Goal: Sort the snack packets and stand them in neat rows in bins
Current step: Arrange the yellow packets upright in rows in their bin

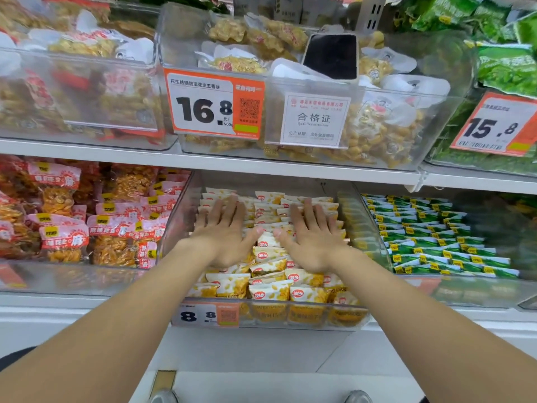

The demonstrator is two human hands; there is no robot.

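Observation:
A clear plastic bin (186,210) on the lower shelf holds several small yellow-and-white snack packets (270,289) standing in rows. My left hand (223,231) lies flat, palm down, on the packets in the left half of the bin, fingers straight. My right hand (313,237) presses flat on the packets in the right half, fingers spread and straight. The thumbs nearly meet over one packet (266,241) in the middle. Both hands hide the packets beneath them.
A bin of red-and-orange packets (96,228) stands to the left, a bin of green packets (436,237) to the right. The upper shelf (87,151) overhangs with bins of yellow snacks, price tags (212,104) and a dark phone (331,55).

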